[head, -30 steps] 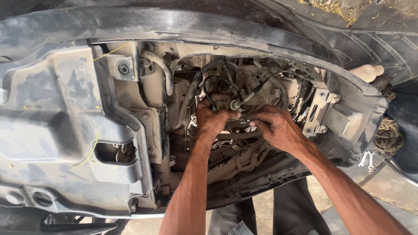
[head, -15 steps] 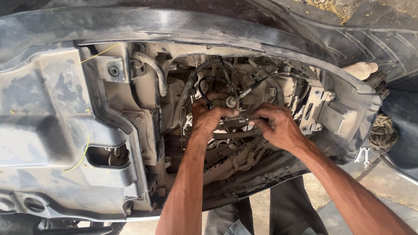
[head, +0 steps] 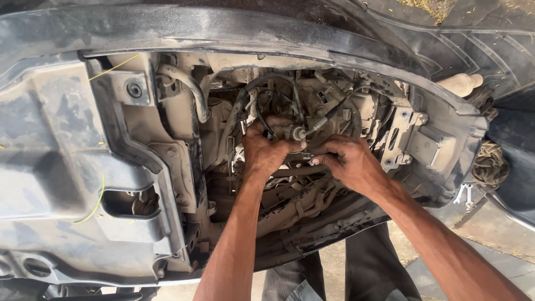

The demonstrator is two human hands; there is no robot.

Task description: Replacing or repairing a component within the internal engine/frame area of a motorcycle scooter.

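Hands barely shift: left hand (head: 266, 153) stays clenched on the cable fitting (head: 298, 134); right hand (head: 348, 163) seemingly pinches a bracket beneath.

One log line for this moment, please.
left hand: gripping cable fitting | right hand: on dusty parts beside it | site: open vehicle underside, grey panel left

One head-worn camera looks down, close in, past both forearms into a dusty vehicle cavity (head: 312, 111).
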